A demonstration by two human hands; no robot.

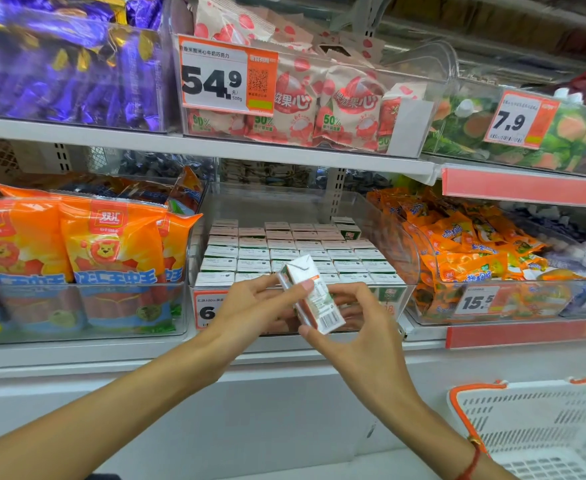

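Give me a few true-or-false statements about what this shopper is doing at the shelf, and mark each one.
1. The left hand and the right hand both hold one small carton. True.
2. The small carton lies in the basket. False: it is held up in front of the shelf, and the basket stands apart at the lower right.
3. The clear bin behind the hands holds rows of similar cartons. True.
4. The price tag reading 54.9 hangs on the bin of orange packs. False: it hangs one shelf higher, on the bin of pink-and-white packets.
5. The right wrist is bare. False: it wears a red cord.
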